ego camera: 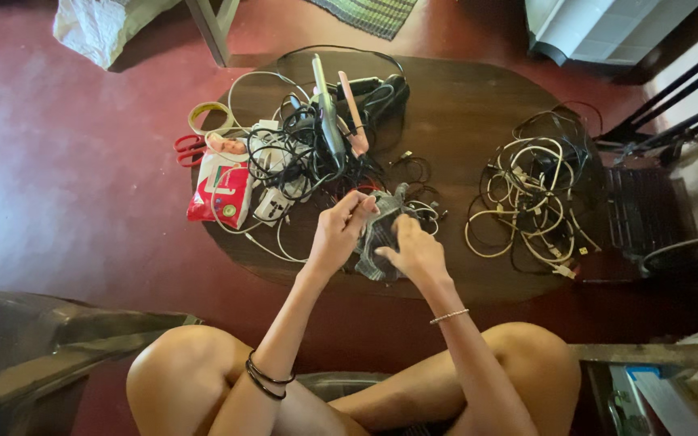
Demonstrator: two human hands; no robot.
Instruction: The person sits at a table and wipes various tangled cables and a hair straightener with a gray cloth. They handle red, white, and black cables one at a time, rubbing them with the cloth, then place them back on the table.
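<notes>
Knees: bare, crossed, lowest in view; both forearms reach out over them to the oval dark wood table (462,105).
Left hand (337,234): fingers bent, tips pinched on a thin cable end at the upper left edge of the grey checked cloth (377,234).
Right hand (414,250): lies on the cloth's right side, fingers curled into it; whether it grips or only presses cannot be told.
Cloth position: near table edge, between the two hands, touching both.
Left heap: tangled black and white cords (300,153) just beyond the fingers, with a hair straightener (329,113), a red and white packet (221,190), red scissors (187,149), a tape roll (210,117).
Right heap: cream and black cable pile (531,190), well apart from the hands.
Open room: bare wood between the heaps and along the far right rim; red floor (66,186) on the left.
</notes>
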